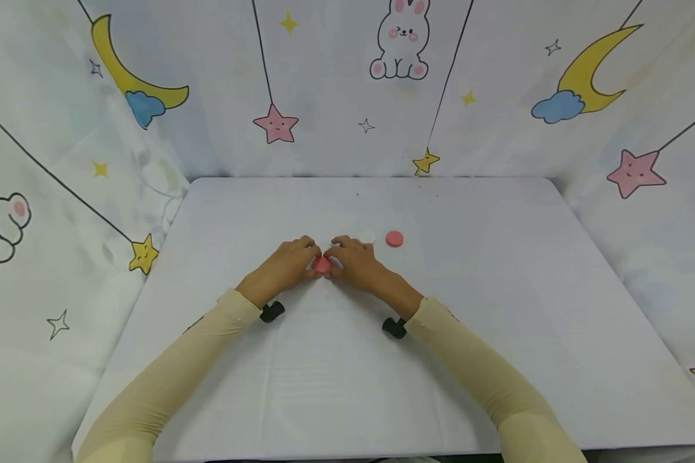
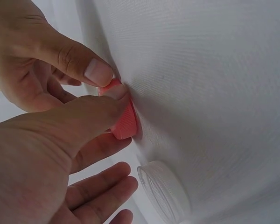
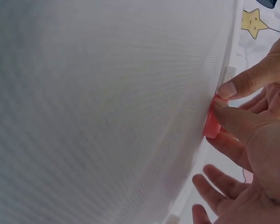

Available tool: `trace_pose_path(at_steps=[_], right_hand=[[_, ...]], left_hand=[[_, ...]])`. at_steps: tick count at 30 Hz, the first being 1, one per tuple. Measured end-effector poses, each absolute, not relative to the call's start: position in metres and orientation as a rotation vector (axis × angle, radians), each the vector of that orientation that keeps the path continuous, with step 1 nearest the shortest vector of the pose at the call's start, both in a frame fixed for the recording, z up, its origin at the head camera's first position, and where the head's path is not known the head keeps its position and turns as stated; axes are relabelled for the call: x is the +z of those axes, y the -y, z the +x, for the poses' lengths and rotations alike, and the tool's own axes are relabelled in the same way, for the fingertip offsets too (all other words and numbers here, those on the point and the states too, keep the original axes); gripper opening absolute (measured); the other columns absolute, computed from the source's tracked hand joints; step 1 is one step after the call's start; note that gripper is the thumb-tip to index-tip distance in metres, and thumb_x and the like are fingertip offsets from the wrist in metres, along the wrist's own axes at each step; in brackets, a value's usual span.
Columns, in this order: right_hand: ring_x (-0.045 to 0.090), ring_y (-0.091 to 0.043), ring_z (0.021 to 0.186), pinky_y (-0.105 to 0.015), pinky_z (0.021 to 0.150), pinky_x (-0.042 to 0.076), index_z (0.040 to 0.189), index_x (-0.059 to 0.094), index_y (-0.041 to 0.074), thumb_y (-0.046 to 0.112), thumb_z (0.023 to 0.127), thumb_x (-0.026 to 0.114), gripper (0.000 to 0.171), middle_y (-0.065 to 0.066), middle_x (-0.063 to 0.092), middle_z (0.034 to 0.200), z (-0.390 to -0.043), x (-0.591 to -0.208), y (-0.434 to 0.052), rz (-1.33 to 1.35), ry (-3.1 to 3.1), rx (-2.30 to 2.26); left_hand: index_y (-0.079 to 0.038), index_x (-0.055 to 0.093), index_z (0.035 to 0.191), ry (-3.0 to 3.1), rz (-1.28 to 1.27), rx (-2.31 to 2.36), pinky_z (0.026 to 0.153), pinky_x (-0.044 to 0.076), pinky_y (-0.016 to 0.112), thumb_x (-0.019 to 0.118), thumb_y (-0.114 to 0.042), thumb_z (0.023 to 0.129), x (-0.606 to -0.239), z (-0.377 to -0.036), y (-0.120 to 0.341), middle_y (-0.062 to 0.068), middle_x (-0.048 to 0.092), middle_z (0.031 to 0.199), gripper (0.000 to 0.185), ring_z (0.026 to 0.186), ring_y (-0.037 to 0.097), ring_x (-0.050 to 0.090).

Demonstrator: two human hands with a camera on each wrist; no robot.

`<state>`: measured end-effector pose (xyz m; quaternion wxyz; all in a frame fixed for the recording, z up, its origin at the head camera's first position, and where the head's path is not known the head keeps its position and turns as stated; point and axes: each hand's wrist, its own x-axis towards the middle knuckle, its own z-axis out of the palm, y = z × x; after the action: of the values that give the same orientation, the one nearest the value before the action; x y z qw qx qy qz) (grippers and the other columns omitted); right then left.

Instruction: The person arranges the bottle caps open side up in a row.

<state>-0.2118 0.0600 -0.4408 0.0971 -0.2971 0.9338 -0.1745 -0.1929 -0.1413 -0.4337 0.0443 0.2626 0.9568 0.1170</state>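
Observation:
A red ribbed cap (image 1: 322, 265) stands between the fingertips of both hands, close over the white table. My left hand (image 1: 292, 262) pinches it with thumb and forefinger; the other fingers are spread. From the opposite side my right hand (image 1: 354, 262) grips the same cap, thumb near the left thumb. In the left wrist view the cap's ribbed side (image 2: 126, 125) shows below the left thumb, while in the right wrist view part of the red cap (image 3: 212, 123) is hidden behind the right thumb. Beyond the left fingers is a clear threaded container (image 2: 164, 192).
A second red round cap (image 1: 394, 238) lies to the right, just beyond the right hand. Beside it sits a faint clear round thing (image 1: 367, 237). The white table (image 1: 498, 289) runs back to a printed cloth wall (image 1: 336, 71).

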Motion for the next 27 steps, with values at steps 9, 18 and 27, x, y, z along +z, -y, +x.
trace_pose_path(at_steps=[9, 18, 27], right_hand=[[0.045, -0.035, 0.147, -0.064, 0.111, 0.037, 0.137, 0.070, 0.019, 0.033, 0.099, 0.076, 0.041, -0.012, 0.051, 0.157, -0.212, -0.441, -0.059, -0.873, -2.769, -0.493], [0.051, -0.033, 0.143, -0.061, 0.108, 0.041, 0.135, 0.071, 0.016, 0.033, 0.099, 0.076, 0.041, -0.011, 0.052, 0.156, -0.213, -0.437, -0.059, -0.918, -2.792, -0.512], [0.049, -0.030, 0.145, -0.060, 0.109, 0.040, 0.130, 0.073, 0.013, 0.036, 0.099, 0.076, 0.039, -0.011, 0.053, 0.155, -0.211, -0.431, -0.058, -0.855, -2.808, -0.561]], left_hand=[[-0.001, 0.071, 0.120, -2.932, 0.847, 0.337, 0.103, 0.051, 0.053, 0.078, -0.028, 0.098, -0.434, -0.194, 0.142, 0.021, 0.063, 0.131, 0.036, 0.118, 0.035, 0.063], [-0.001, 0.070, 0.122, -2.917, 0.814, 0.378, 0.106, 0.050, 0.055, 0.079, -0.029, 0.098, -0.427, -0.193, 0.143, 0.021, 0.062, 0.134, 0.038, 0.122, 0.036, 0.062], [0.000, 0.067, 0.126, -2.915, 0.767, 0.418, 0.109, 0.046, 0.057, 0.075, -0.030, 0.100, -0.425, -0.192, 0.147, 0.020, 0.061, 0.134, 0.041, 0.126, 0.035, 0.060]])
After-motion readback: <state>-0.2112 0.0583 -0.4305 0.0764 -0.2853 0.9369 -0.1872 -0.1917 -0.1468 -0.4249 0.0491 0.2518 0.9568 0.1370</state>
